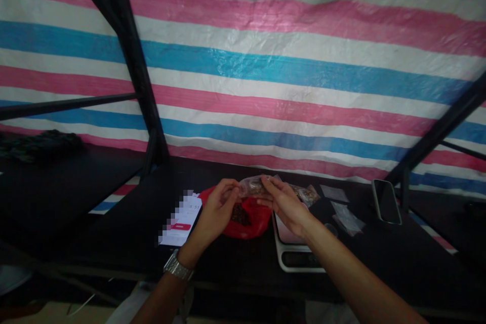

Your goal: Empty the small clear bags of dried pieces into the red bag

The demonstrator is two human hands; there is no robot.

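Both hands are raised over a black table [114,243] and pinch a small clear plastic bag [253,186] with brownish contents between them. My left hand [218,207] grips its left end; a metal watch [177,267] sits on that wrist. My right hand [283,202] grips its right end. Below the hands lies an open red plastic bag [248,220] with dark bits inside. A small white scale [294,253] sits under my right wrist.
A phone with a lit screen [182,217] lies left of the red bag. Another filled clear bag [307,193], empty clear bags [343,215] and a dark phone [386,201] lie to the right. Black frame posts [129,50] stand before a striped tarpaulin [304,61].
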